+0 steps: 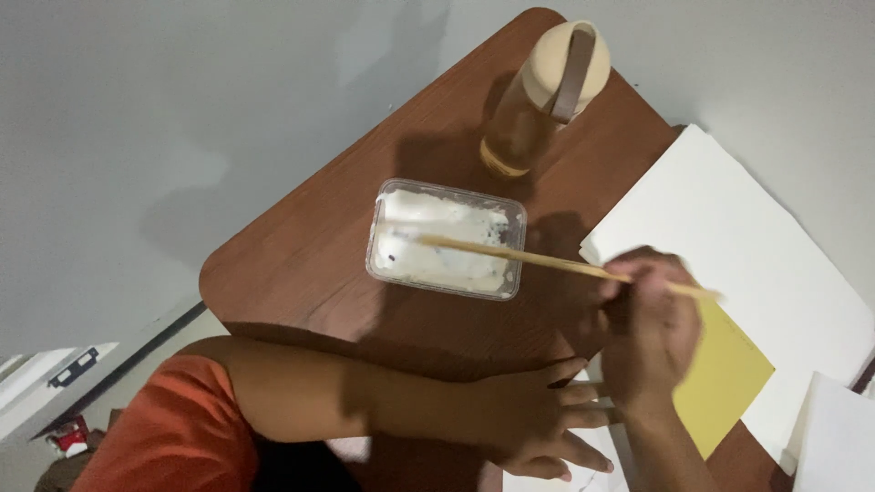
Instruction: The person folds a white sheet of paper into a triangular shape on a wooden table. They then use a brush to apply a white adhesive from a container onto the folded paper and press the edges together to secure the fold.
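Now the right hand (649,333) is gripping a wooden stick (547,261), dipping its tip in the paste tub (446,239); left hand (538,428) is lying flat, released; lifting out cleanly seems next.

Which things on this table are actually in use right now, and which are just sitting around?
In use:
- right hand gripping the thin wooden stick
- clear tub of white paste under the stick's tip
- left hand pressed flat on paper

Lying about:
- capped bottle
- white sheet
- yellow sheet

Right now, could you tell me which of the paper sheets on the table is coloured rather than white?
The yellow sheet, lying under the right hand that holds the stick; the large sheet beneath it is white.
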